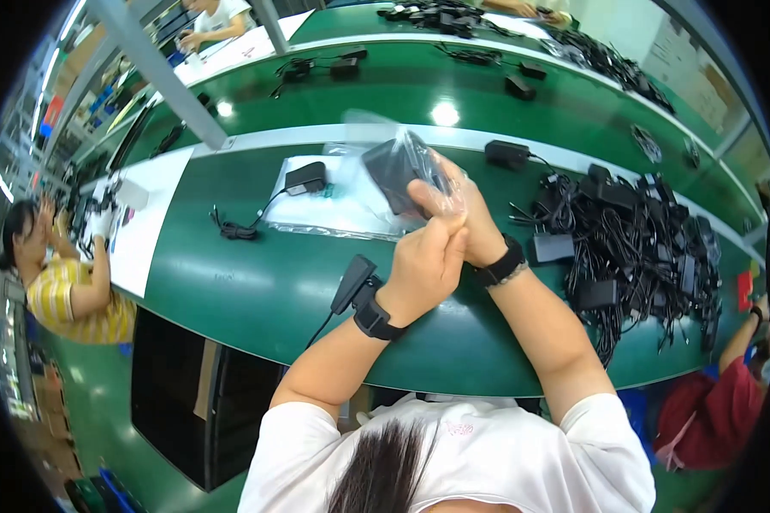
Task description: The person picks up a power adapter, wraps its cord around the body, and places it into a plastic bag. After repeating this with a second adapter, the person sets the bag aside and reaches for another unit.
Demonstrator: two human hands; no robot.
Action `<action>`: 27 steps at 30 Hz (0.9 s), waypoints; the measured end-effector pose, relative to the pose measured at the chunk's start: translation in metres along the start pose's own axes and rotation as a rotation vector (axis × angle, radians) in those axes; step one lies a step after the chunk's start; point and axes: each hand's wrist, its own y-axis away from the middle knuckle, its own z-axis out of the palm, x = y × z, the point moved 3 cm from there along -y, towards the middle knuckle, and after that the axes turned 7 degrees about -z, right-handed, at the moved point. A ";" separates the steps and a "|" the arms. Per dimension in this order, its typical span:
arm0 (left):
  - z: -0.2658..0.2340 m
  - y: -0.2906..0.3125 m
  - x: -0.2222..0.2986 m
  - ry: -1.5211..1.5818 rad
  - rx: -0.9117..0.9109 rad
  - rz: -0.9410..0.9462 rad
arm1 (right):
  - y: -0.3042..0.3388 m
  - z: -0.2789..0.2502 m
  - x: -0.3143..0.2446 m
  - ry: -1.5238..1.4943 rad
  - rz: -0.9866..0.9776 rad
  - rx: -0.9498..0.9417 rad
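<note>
A black power adapter (392,171) sits inside a clear plastic bag (421,164) in front of me, above the green bench. My right hand (469,209) grips the bagged adapter, its thumb lying across the front. Close against it, my left hand (426,267) is closed with the fingers pinched at the bag's lower end; the exact spot is partly hidden. Behind my hands, a stack of flat clear plastic bags (351,214) lies on the bench. On its left part rests another black adapter (305,178), with its coiled cable (233,227) lying to the left.
A large heap of black adapters and cables (633,248) covers the bench's right side. One adapter (506,153) lies near the far edge. A grey post (167,77) rises at the far left. Co-workers sit at the left (77,291) and right (710,415).
</note>
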 end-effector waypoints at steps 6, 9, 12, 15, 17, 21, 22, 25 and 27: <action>-0.041 -0.027 -0.009 -0.032 0.108 -0.460 | -0.004 -0.012 0.018 -0.202 -0.048 0.055; -0.078 -0.046 -0.048 -0.230 0.396 -0.399 | 0.006 -0.006 0.000 -0.080 0.086 -0.103; -0.060 -0.035 -0.091 0.962 -0.269 -0.686 | 0.009 0.008 0.013 0.107 0.063 -0.172; -0.030 -0.033 -0.079 1.083 -0.107 -0.855 | 0.010 0.005 0.013 0.157 -0.104 0.044; -0.005 -0.022 -0.074 1.030 0.007 -0.794 | 0.012 0.009 0.030 0.126 -0.078 0.146; 0.005 -0.011 -0.063 1.031 0.127 -0.762 | 0.011 0.005 0.028 0.361 -0.224 0.171; 0.006 -0.011 -0.062 1.078 0.077 -0.812 | 0.007 0.001 0.029 0.388 -0.267 0.144; 0.002 -0.016 -0.063 1.218 -0.042 -0.920 | 0.002 -0.013 0.024 0.638 -0.411 0.078; -0.001 -0.017 -0.072 1.391 -0.124 -0.981 | 0.003 -0.012 0.017 0.904 -0.451 0.004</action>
